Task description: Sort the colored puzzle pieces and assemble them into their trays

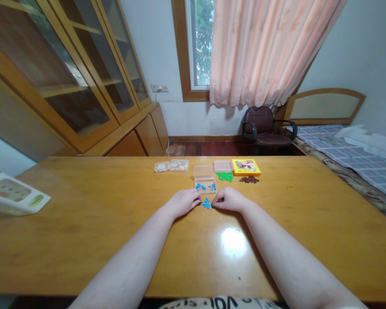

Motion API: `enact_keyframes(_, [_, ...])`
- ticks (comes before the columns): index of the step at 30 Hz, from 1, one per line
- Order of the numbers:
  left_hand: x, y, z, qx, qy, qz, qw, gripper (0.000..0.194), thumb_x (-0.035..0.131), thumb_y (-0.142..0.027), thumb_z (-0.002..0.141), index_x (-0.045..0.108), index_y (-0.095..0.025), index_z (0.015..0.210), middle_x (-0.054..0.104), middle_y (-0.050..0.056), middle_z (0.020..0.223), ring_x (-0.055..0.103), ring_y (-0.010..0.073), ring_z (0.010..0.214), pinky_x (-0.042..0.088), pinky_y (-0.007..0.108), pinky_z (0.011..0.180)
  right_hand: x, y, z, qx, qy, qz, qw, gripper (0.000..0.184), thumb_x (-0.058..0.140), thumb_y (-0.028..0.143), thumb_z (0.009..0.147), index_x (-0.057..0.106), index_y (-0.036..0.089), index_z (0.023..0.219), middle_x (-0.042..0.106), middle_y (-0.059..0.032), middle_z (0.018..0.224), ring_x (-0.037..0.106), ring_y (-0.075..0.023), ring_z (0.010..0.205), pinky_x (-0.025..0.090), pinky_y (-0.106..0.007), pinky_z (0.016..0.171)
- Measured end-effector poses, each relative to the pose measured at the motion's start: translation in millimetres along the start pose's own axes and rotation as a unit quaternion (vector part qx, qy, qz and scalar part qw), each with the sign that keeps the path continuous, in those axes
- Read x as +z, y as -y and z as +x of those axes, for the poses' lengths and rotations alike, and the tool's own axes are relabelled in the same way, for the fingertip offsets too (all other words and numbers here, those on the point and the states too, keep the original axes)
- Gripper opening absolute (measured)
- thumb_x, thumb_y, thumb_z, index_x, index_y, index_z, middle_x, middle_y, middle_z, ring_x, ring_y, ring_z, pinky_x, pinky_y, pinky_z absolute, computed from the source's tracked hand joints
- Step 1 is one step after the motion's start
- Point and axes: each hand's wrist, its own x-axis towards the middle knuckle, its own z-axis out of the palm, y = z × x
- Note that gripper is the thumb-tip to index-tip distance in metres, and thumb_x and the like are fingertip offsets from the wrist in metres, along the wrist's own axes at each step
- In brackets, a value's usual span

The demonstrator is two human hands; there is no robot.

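A small pile of blue plastic pieces (206, 203) lies on the table between my two hands. At its left edge, my left hand (185, 202) rests palm down with loosely stretched fingers touching or nearly touching the pieces. My right hand (230, 199) is on the pile's other side, its fingers curled and the thumb and forefinger brought together at the edge. Whatever sits in that pinch is too small to make out. Just behind the pile stands a clear plastic box (206, 192) with its lid raised and several more blue pieces inside.
Green pieces (225, 176) lie in front of another clear box (223, 166). Brown pieces (249, 180) are beside a yellow box (246, 167). Two clear containers with pale pieces (179, 165) stand at the back left. A white plastic object (19, 195) is far left.
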Motion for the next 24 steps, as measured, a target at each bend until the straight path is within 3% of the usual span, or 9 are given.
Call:
enact_keyframes(5, [0.2,2.1,2.7,-0.053,-0.118,0.016,0.992,0.021,0.042,-0.029,0.092,0.061,-0.021,0.097,0.062,0.005,0.096,0.057,0.0165,0.089,0.044,0.028,0.081,2.2,4.1,1.3,-0.023,-0.029,-0.055,0.998,0.019,0.056,0.026,0.076,0.075,0.022,0.078,0.071,-0.0006,0.071,0.059,-0.0121,0.061,0.039,-0.021,0.057])
enact_keyframes(7, [0.4,4.0,3.2,-0.079,-0.130,0.020,0.988,0.022,0.042,-0.029,0.091,0.061,-0.021,0.100,0.062,0.005,0.097,0.057,0.0165,0.091,0.044,0.028,0.082,2.9,5.1,1.5,-0.023,-0.037,-0.067,0.997,0.019,0.056,0.026,0.077,0.074,0.022,0.077,0.070,-0.0008,0.069,0.057,-0.0115,0.059,0.037,-0.021,0.056])
enact_keyframes(16, [0.0,-1.6,-0.4,0.018,-0.010,-0.013,1.000,0.013,0.055,-0.033,0.085,0.063,-0.023,0.090,0.063,0.001,0.094,0.058,0.0151,0.086,0.044,0.024,0.076,6.1,0.4,2.8,-0.010,-0.071,-0.024,0.997,0.017,0.055,0.027,0.080,0.068,0.019,0.073,0.065,0.0001,0.064,0.051,-0.0103,0.056,0.033,-0.020,0.054])
enact_keyframes(21, [5.0,-2.1,1.4,0.019,-0.002,-0.008,1.000,0.010,0.053,-0.030,0.086,0.060,-0.023,0.088,0.063,0.000,0.093,0.058,0.0153,0.086,0.044,0.024,0.076,10.1,-4.0,9.1,0.053,-0.216,-0.004,0.975,0.022,0.054,0.033,0.082,0.069,0.018,0.083,0.059,0.0005,0.058,0.046,-0.0106,0.053,0.033,-0.021,0.053])
enact_keyframes(24, [6.5,-0.5,1.6,0.015,-0.001,-0.005,1.000,0.010,0.051,-0.028,0.087,0.059,-0.022,0.087,0.063,0.000,0.091,0.058,0.0154,0.084,0.044,0.024,0.075,10.7,-6.0,11.3,0.088,-0.247,-0.001,0.965,0.022,0.055,0.034,0.081,0.069,0.018,0.084,0.058,0.0004,0.057,0.046,-0.0112,0.052,0.033,-0.021,0.052])
